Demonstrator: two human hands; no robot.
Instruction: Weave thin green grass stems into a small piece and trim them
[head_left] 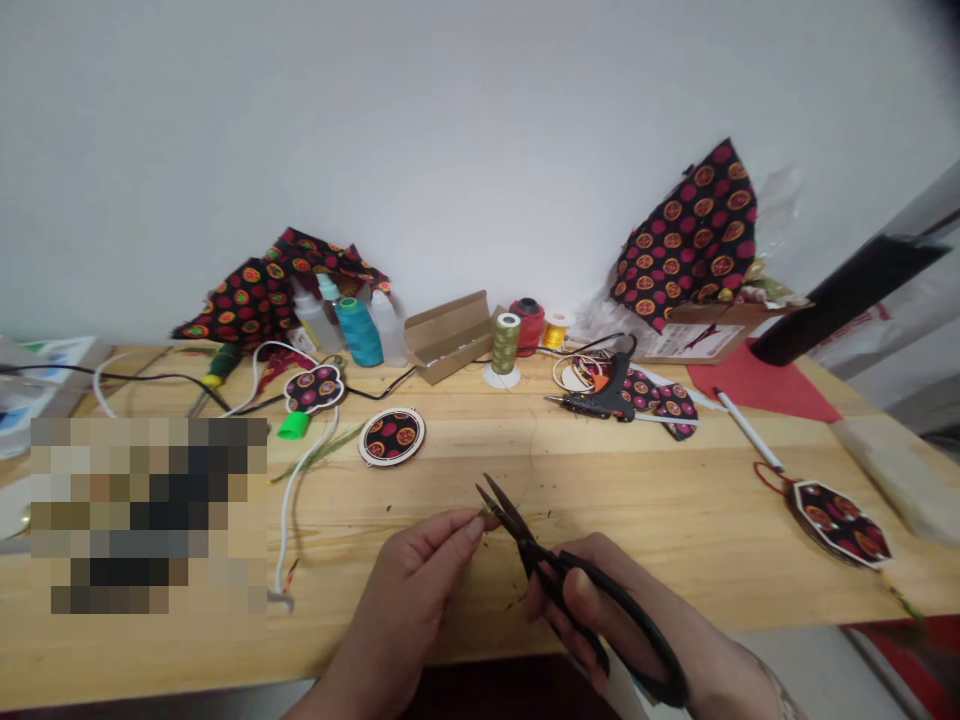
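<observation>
My left hand [420, 570] is closed in a pinch over the table. Between its thumb and forefinger a small end of olive-green thread [490, 511] shows; the rest is hidden by the fingers. My right hand [606, 608] grips black-handled scissors [526, 548], with thumb and fingers in the handle loops. The scissor blades are slightly apart and point up and left, right beside the left fingertips and the thread end. Beyond the left hand lies a round pendant [393, 437] with dark patterned fabric in a pale rim.
A flower-shaped fabric piece [315, 387] and a white cord [300, 470] lie left. An olive thread spool [507, 345], an open cardboard box [454, 345] and a black glue gun [600, 398] line the back. An octagonal pendant [841, 524] and a white pen [750, 432] lie right.
</observation>
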